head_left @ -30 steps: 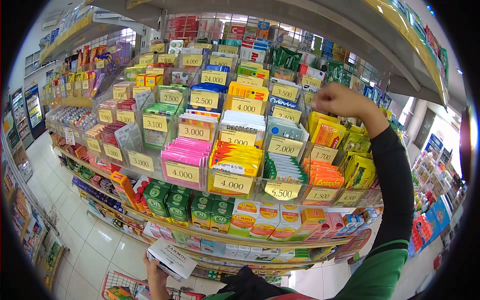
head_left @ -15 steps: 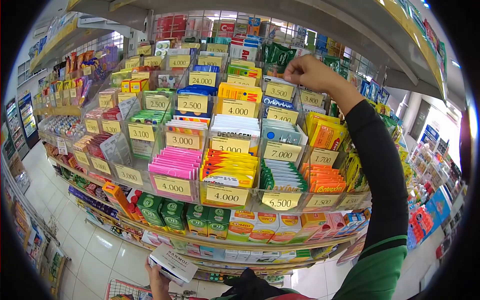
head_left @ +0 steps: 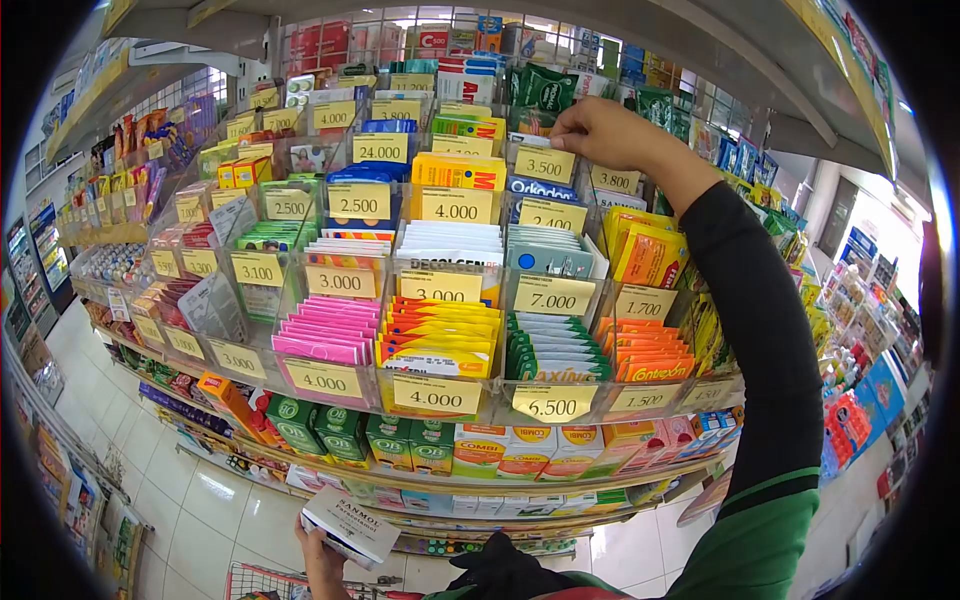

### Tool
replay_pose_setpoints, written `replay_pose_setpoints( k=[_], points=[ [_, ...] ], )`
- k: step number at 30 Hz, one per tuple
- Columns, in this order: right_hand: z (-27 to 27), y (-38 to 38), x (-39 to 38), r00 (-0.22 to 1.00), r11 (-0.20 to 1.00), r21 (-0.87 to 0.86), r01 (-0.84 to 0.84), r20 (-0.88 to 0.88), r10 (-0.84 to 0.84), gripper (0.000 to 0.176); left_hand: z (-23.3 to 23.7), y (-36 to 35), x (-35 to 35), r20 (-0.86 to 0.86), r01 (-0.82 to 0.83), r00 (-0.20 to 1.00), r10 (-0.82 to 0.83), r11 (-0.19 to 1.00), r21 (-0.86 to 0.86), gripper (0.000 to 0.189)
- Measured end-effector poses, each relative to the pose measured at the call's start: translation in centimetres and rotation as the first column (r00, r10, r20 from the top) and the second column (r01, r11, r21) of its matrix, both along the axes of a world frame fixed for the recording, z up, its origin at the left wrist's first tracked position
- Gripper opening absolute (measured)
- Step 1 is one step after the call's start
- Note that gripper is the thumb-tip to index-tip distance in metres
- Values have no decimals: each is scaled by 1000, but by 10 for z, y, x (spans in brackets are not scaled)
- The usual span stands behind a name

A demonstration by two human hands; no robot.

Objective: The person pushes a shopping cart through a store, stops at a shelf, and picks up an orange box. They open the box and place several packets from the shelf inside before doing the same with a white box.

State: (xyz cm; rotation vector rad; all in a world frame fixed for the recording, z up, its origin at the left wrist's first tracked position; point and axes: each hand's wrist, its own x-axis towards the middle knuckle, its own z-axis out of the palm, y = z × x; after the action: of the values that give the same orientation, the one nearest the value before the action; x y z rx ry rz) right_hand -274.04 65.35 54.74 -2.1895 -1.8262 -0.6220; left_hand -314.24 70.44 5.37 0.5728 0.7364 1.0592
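My left hand [head_left: 320, 562] is low in the view, its fingers wrapped round a white medicine box [head_left: 352, 524] printed "SANMOL Paracetamol". My right hand [head_left: 606, 134] reaches to the upper part of the rack, fingers pinched together over the compartment behind the 3.500 price tag [head_left: 545, 163]. Whether anything sits between those fingertips is too small to make out. Pale packet tops show just left of them. A dark green packet [head_left: 546, 90] stands in the compartment behind, and a 3.800 tag [head_left: 615, 180] sits below the right hand.
A tiered clear rack holds pink sachets [head_left: 325, 330], yellow sachets [head_left: 440, 335], green sachets [head_left: 555, 350] and orange sachets [head_left: 648, 352]. Boxes line the shelf below, including green boxes [head_left: 295, 420]. A grey shelf overhangs the top. A red wire basket [head_left: 262, 580] is at the bottom.
The view has shifted slightly, so the rack appears a little further left. My right hand has come down slightly nearer the 3.500 compartment. My left hand still holds the box.
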Motion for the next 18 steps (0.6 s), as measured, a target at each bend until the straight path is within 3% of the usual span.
replay_pose_setpoints(
  k=[5, 8, 10, 17, 18],
  points=[
    [-3, 1, -3, 995, 1000, 5, 19, 96, -20, 17, 5, 0, 4, -2, -1, 1000, 1, 1000, -2, 73],
    [-5, 1, -2, 984, 991, 115, 62, 161, -81, 15, 4, 1, 5, 0, 5, 1000, -5, 1000, 6, 74],
    [0, 1, 0, 979, 977, 212, -19, 201, -25, 14, 3, 1, 6, 7, 2, 1000, -2, 1000, 8, 74],
    [1, -2, 0, 991, 971, 239, -29, 135, -4, 17, 10, -2, 4, -15, -10, 1000, 10, 1000, -20, 75],
    [0, -3, -2, 993, 988, 147, -44, 112, 27, 17, 6, -1, 3, -5, -7, 1000, 7, 1000, -13, 75]
  ],
)
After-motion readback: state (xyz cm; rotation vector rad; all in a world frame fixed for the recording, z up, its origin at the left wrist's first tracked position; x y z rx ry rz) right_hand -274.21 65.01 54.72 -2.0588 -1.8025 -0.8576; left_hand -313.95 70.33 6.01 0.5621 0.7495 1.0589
